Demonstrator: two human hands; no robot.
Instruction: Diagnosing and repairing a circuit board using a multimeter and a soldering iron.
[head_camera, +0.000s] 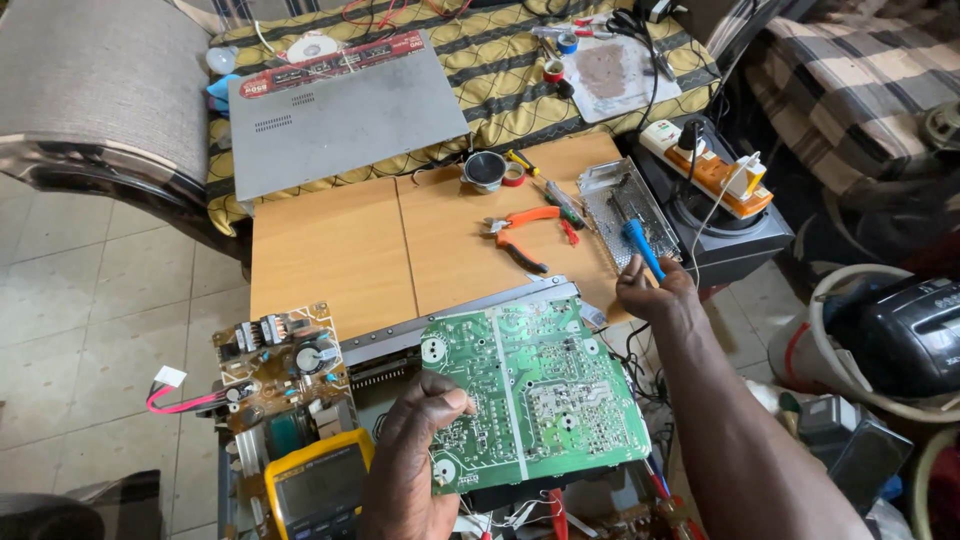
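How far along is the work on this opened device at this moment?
Done: the grey metal cover is off and lies on the cushion, and a brown circuit board sits exposed. In hand: the left hand tilts the green circuit board solder side up, while the right hand holds a blue-handled tool. Left: nothing looks reassembled; pliers and a yellow multimeter lie nearby.

Circuit board (535, 390) at 6 o'clock, overhanging table (340, 250) front edge. Meter (315, 490) at 7, just below smaller board (285, 365). Pliers (525, 235) on table ctr, 12 from circuit board. Tray (620, 215) at 2, beside pliers. Metal cover (340, 115) behind table at 11. Power strip (710, 165) right of tray.
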